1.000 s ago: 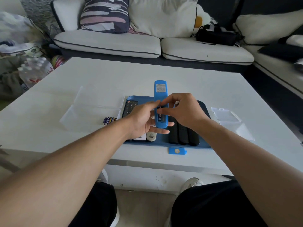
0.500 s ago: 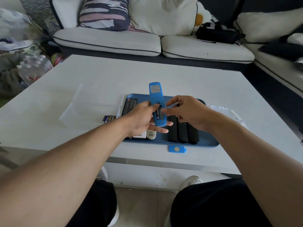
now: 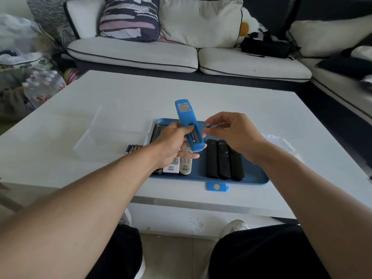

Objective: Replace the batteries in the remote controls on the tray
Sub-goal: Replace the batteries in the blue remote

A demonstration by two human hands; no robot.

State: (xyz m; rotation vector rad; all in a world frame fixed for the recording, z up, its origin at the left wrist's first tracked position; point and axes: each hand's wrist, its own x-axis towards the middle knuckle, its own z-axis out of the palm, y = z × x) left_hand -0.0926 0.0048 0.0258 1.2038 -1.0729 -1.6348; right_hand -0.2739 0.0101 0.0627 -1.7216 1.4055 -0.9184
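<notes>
The left hand [image 3: 174,140] grips the blue remote [image 3: 188,122] above the blue tray [image 3: 254,179], back side up, its compartment open with one battery seated and one slot bare. The right hand [image 3: 231,131] pinches a single battery [image 3: 207,125] by its fingertips, just beside the remote — whether old or fresh cannot be told. The blue battery cover [image 3: 217,186] lies on the white table [image 3: 201,93] in front of the tray. Spare batteries [image 3: 133,148] wait left of it. By my judgement this remote is mid-swap; the black remotes [image 3: 223,160] and pale remotes [image 3: 179,167] look untouched — their print and the blue remote's sticker are too small to read.
</notes>
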